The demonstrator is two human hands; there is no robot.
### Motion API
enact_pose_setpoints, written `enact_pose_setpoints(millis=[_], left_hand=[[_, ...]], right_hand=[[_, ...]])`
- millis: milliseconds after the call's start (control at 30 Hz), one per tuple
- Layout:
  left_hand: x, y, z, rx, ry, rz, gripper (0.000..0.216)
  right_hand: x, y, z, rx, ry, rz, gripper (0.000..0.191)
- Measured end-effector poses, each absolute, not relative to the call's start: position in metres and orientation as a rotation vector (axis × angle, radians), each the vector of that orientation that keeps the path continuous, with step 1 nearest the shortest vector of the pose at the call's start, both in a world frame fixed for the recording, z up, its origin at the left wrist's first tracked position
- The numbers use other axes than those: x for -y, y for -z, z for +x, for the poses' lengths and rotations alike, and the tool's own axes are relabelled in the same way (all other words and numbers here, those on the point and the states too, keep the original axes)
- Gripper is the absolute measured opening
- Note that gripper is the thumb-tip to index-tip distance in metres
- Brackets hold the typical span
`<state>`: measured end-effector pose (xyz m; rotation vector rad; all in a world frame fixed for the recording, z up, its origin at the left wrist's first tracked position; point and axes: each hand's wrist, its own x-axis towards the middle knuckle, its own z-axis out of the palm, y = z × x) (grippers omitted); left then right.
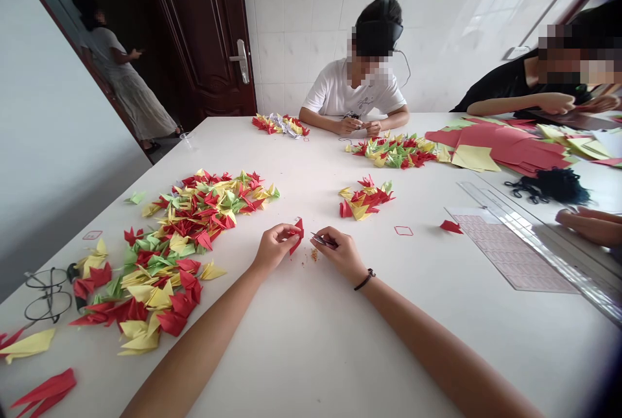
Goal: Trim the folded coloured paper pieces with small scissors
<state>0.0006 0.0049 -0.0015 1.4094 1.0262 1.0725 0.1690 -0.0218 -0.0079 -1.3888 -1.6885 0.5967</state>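
Note:
My left hand pinches a red folded paper crane above the table, close to the middle of the view. Just right of it, my right hand grips a small pointed metal tool, its tip towards the crane; fingers hide most of it, so its kind is unclear. Tiny yellow-orange bits lie on the tabletop between the two hands. Left of my left hand spreads a large heap of red, yellow and green paper cranes. A smaller pile of cranes lies beyond my right hand.
Glasses lie at the left edge of the table. To the right are a clear ruler, a printed label sheet, black cord and red paper sheets. Co-workers sit opposite and right; another person's hand rests there.

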Motion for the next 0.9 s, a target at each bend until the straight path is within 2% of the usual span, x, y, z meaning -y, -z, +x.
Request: enact_pose_setpoints(millis=[500,733,900], left_hand=[[-0.0044,0.001,0.0012,-1.017,-1.022,1.449,0.023],[-0.0068,0.0044,0.0006,-0.982,-1.057,1.467,0.041],[-0.0082,0.0056,0.0019,-1.066,-1.056,1.454,0.026]], right_hand=[[0.0209,0.0083,0.1692,1.723,-0.667,-1.377,0.02],[0.0201,0.011,0.1697,1.716,-0.659,-1.376,0.02],[0.0197,0.011,0.1698,1.723,-0.659,-1.378,0.019]])
